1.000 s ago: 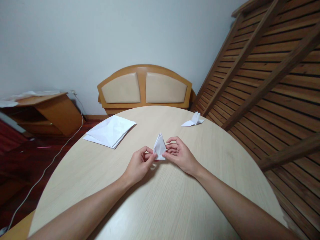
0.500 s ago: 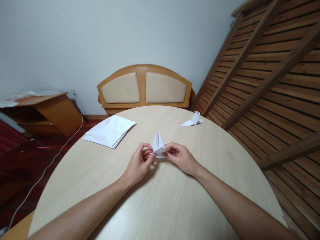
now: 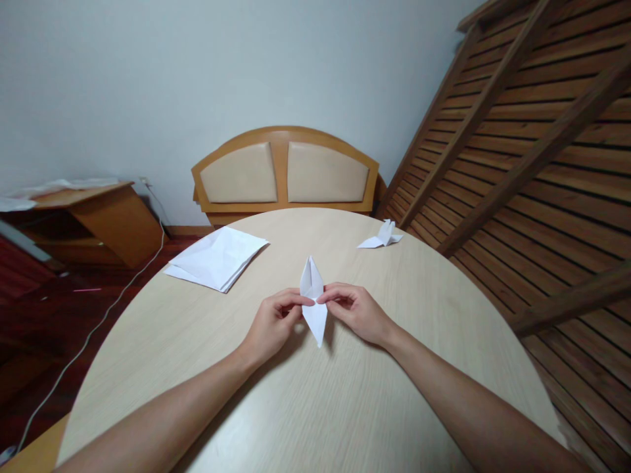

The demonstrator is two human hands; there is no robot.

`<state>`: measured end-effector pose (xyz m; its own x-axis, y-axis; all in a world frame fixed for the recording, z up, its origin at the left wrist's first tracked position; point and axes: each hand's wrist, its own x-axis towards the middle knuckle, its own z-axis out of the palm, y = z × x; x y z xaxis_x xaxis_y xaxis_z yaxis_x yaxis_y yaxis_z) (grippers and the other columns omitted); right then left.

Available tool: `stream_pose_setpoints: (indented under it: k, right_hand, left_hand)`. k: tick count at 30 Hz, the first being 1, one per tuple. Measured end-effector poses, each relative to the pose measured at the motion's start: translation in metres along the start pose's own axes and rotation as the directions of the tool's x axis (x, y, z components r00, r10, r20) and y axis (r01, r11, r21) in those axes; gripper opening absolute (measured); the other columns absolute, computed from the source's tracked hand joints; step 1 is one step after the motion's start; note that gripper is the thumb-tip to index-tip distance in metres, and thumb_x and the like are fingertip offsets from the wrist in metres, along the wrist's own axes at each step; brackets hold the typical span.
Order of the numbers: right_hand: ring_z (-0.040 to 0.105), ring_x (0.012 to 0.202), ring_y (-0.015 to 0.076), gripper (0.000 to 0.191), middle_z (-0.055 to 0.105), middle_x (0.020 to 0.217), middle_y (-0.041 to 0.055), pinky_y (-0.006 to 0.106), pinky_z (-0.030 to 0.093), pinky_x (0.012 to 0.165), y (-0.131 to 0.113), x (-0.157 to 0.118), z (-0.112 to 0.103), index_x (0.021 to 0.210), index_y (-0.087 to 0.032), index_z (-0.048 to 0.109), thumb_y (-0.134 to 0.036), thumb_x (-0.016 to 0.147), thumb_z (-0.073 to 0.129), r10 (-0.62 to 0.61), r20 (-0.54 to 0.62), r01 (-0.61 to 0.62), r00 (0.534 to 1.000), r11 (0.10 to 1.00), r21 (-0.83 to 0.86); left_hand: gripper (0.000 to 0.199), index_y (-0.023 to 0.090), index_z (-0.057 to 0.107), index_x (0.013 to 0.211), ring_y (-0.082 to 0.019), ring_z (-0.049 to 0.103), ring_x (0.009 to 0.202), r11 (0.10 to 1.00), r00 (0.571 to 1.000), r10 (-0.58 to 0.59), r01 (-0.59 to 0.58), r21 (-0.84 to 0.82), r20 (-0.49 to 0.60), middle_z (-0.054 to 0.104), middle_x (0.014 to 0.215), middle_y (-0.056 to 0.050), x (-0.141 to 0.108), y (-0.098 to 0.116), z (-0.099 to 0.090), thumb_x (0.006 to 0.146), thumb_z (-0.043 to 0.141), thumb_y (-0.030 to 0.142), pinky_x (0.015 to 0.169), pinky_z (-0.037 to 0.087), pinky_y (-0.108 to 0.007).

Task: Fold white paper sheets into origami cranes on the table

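Observation:
A white folded paper (image 3: 315, 322) is held between both hands over the middle of the round table (image 3: 315, 407). One pointed flap stands away from me and another points down toward me, so it looks like a long diamond. My left hand (image 3: 276, 322) pinches its left edge, index fingertip lying across the middle crease. From the other side my right hand (image 3: 357, 312) grips the right edge, its index finger also at the crease. The fingers beneath the paper are partly hidden.
A stack of white paper sheets (image 3: 217, 258) lies at the table's far left. At the far right sits a folded paper crane (image 3: 383, 235). Beyond the table are a padded headboard (image 3: 280, 171), a slatted wooden frame (image 3: 542, 164) and a low cabinet (image 3: 118, 223).
The near flap of the folded paper has come down toward me, opening the shape into a long diamond. My index fingers have moved in onto the middle crease.

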<state>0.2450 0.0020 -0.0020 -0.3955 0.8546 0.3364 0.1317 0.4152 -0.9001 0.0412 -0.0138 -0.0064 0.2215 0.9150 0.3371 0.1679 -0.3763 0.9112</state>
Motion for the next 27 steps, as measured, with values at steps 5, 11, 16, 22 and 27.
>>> stream_pose_setpoints:
  k: [5, 11, 16, 22, 27]
  right_hand:
    - [0.068, 0.094, 0.0182, 0.015, 0.070, 0.103, 0.0069, 0.032, 0.055, 0.082, -0.003, 0.000, 0.000, 0.096, -0.020, 0.075, -0.025, 0.087, 0.064, 0.043, 0.005, -0.043, 0.999, 0.999, 0.018]
    - [0.068, 0.085, 0.0167, 0.011, 0.069, 0.092, 0.0038, 0.032, 0.056, 0.079, 0.002, 0.000, 0.001, 0.089, -0.019, 0.069, -0.029, 0.085, 0.070, 0.036, -0.040, -0.036, 0.999, 0.999, 0.005]
    - [0.066, 0.082, 0.0146, 0.027, 0.064, 0.096, 0.0009, 0.032, 0.057, 0.077, 0.002, -0.001, 0.002, 0.100, -0.023, 0.054, -0.023, 0.082, 0.073, -0.024, -0.106, 0.030, 0.994, 0.998, 0.053]
    - [0.066, 0.083, 0.0151, 0.029, 0.067, 0.100, 0.0021, 0.032, 0.057, 0.077, 0.002, -0.001, 0.002, 0.110, -0.024, 0.059, -0.022, 0.084, 0.072, -0.063, -0.093, 0.064, 0.994, 0.998, 0.006]
    - [0.065, 0.087, 0.0165, 0.016, 0.068, 0.096, 0.0025, 0.031, 0.055, 0.076, 0.001, -0.001, 0.000, 0.100, -0.024, 0.066, -0.022, 0.086, 0.072, -0.180, -0.089, 0.173, 0.980, 0.982, -0.077]
  left_hand:
    - [0.023, 0.019, 0.079, 0.087, -0.017, 0.068, 0.086, 1.000, 1.000, 0.012, -0.012, -0.009, 0.002, 0.074, 0.100, -0.009, -0.001, 0.000, 0.000, 0.086, 0.056, 0.020, 0.073, 0.053, -0.028]
    - [0.018, 0.016, 0.074, 0.087, -0.016, 0.066, 0.080, 1.000, 0.999, 0.003, -0.003, 0.003, 0.047, 0.070, 0.093, -0.008, -0.002, 0.006, 0.003, 0.088, 0.060, 0.026, 0.069, 0.052, -0.027]
    - [0.013, 0.017, 0.060, 0.091, -0.014, 0.066, 0.075, 0.997, 0.999, -0.050, 0.049, -0.056, -0.021, 0.068, 0.086, -0.003, -0.004, -0.001, 0.004, 0.085, 0.066, 0.026, 0.066, 0.053, -0.025]
    - [0.021, 0.020, 0.054, 0.102, -0.015, 0.069, 0.083, 0.999, 0.998, 0.006, -0.009, -0.033, -0.063, 0.069, 0.095, -0.003, -0.006, -0.004, 0.004, 0.087, 0.067, 0.026, 0.070, 0.057, -0.026]
    - [0.022, 0.021, 0.055, 0.110, -0.016, 0.071, 0.090, 0.998, 0.997, 0.067, -0.066, 0.002, -0.047, 0.072, 0.099, -0.005, -0.008, -0.002, 0.003, 0.089, 0.064, 0.024, 0.072, 0.059, -0.027]
